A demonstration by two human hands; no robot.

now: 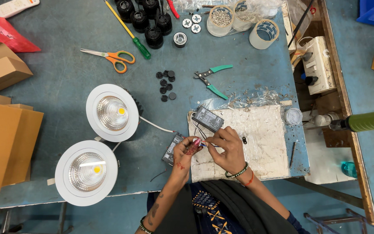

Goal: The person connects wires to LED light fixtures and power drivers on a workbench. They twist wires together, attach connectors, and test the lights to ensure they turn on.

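Observation:
My left hand (184,151) and my right hand (226,149) meet over the near edge of the table, fingertips pinched together on thin wires. The wires run up to a small black driver box (207,118) lying just above my hands on a white work pad (260,134). A second black driver box (171,148) lies under my left hand. Its white cable leads to a round white downlight (112,112). Another white downlight (86,172) sits nearer me at the left.
Green-handled pliers (211,80), several black caps (166,84), orange scissors (113,56), a green screwdriver (128,32), black heat sinks (146,17) and tape rolls (264,34) lie further back. Cardboard boxes (1,130) stand left. A power strip (319,65) sits right.

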